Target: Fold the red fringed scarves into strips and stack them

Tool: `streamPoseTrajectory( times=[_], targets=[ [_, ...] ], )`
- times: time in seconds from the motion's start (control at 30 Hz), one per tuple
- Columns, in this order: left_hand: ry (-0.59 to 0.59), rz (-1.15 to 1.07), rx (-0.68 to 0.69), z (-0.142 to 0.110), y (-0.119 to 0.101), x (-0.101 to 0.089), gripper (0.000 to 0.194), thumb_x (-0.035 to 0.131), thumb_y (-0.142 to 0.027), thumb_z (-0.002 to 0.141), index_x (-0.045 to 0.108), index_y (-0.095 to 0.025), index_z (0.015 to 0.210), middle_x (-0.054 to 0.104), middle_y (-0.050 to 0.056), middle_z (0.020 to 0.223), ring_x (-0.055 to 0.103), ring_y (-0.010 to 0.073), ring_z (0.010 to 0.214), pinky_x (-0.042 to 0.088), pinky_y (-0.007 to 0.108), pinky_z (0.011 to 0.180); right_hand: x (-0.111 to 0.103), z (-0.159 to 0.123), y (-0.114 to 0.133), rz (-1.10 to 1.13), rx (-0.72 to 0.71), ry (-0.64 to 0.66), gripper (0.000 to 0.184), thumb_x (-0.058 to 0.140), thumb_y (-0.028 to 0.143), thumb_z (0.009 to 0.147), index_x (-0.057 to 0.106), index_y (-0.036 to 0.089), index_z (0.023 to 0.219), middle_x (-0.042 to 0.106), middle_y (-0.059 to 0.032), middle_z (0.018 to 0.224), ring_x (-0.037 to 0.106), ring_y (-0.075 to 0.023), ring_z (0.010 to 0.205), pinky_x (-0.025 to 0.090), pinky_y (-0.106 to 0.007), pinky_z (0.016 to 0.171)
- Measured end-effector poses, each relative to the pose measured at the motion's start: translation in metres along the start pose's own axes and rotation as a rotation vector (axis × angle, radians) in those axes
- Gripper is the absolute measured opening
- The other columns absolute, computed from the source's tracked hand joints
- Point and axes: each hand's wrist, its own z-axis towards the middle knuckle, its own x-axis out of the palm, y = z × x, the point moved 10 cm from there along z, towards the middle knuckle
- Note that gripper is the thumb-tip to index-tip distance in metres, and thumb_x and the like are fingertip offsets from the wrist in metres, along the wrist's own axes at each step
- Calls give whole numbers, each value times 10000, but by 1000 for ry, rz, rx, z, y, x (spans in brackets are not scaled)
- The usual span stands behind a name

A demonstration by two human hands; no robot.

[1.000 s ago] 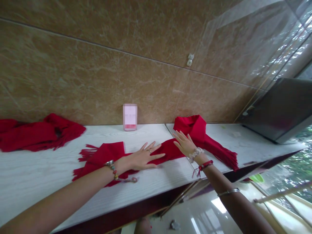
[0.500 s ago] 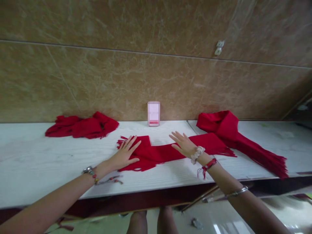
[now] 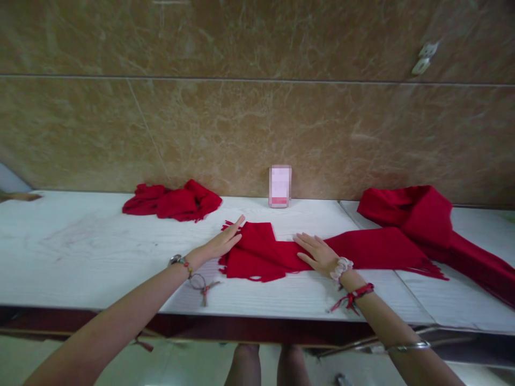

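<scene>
Marbled wall point(image 3: 257, 123) ahead, folks, and our red scarf point(image 3: 281, 254) runs left to right! Our left hand point(image 3: 219, 244), fingers fairly close, covers its fringed left end; our right hand point(image 3: 319, 256), slightly spread, its middle. Neither's clearly nearer. Pink-edged screen point(image 3: 280, 185)? Blurred, unreadable!

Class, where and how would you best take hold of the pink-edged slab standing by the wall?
Probably by the two long side edges of the pink-edged slab, coming from the front or above: it stands upright, with the wall behind and the counter beneath.
</scene>
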Motion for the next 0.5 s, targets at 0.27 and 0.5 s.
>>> streamPoseTrajectory(
  times=[0.27,0.5],
  targets=[
    [176,348,62,-28,-4,10,594,236,-276,910,-112,-140,1372,116,120,1441,201,176,1295,149,346,1046,5,0,-8,27,-16,-22,483,313,396,858,396,194,1289,393,-92,1339,319,-220,1244,264,-474,1012],
    [271,507,-6,-68,31,-6,684,307,-383,888,-99,-118,1370,85,165,1433,176,226,1301,122,416,1034,9,2,-11,23,-37,-21,494,294,427,855,409,200,1278,400,-85,1336,329,-217,1238,279,-462,1007]
  ],
)
